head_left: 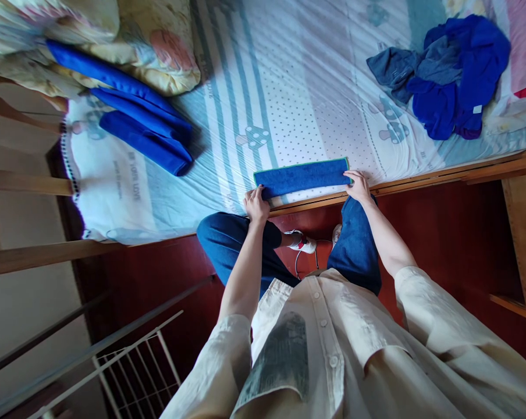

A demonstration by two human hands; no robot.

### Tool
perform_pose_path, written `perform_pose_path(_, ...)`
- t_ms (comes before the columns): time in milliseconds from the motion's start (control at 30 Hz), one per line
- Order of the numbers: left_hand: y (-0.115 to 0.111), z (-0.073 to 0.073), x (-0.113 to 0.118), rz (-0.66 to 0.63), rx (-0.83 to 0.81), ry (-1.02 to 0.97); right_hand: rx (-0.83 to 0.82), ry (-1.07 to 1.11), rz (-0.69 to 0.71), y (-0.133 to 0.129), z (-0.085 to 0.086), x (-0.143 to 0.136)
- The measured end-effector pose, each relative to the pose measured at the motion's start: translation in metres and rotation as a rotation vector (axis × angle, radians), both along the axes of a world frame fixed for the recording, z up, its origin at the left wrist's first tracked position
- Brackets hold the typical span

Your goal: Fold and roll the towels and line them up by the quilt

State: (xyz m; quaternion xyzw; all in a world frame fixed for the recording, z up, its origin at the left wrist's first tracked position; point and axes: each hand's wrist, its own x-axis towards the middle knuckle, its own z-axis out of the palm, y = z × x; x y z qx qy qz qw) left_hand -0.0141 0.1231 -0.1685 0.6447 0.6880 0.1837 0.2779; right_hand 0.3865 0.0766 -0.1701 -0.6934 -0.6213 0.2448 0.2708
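Note:
A blue cloth [304, 176] with a green edge lies as a long folded strip near the front edge of the bed. My left hand [256, 205] pinches its left end, and my right hand [358, 185] grips its right end. At the upper left, several folded blue cloths [145, 125] rest beside a pillow. A crumpled heap of blue and grey-blue cloths [459, 75] sits at the upper right of the bed.
The patterned bed sheet [289, 116] spans the view, bordered by a wooden bed edge [402, 183]. A floral pillow [158, 46] is at the upper left. A white wire rack [136, 372] stands at the lower left, above a red floor [455, 244].

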Motion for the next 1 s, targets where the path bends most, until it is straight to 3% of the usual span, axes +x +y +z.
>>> perform_pose_path(233,0.001,0.003,0.000,0.024,0.024,-0.017,0.021,0.033,-0.022,0.003,-0.003,0.003)
perform_pose_path(633,0.009,-0.007,-0.004,0.171,0.114,-0.170,0.089,0.114,-0.099,0.005,-0.012,0.007)
perform_pose_path(1000,0.010,-0.006,0.005,0.246,0.063,-0.152,0.071,0.072,-0.336,0.009,-0.031,0.015)
